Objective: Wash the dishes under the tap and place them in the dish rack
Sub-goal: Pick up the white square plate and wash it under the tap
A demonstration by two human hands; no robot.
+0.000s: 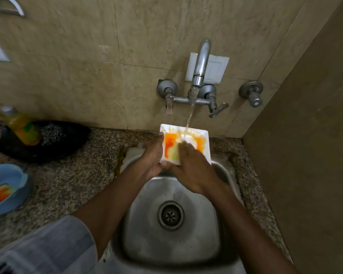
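A white square plate (203,135) smeared with orange and yellow sauce is tilted over the back of the steel sink (147,242). Water runs from the tap (201,62) onto the plate's upper middle. My left hand (153,155) grips the plate's left edge and lower corner. My right hand (194,169) lies flat on the plate's face, fingers spread under the stream, covering its lower right part. No dish rack is in view.
A blue bowl (12,175) with orange residue sits on the speckled counter at far left. Behind it, a black pan (67,143) holds a steel scrubber (51,134) and a yellow soap bottle (21,125). A brown wall closes the right side.
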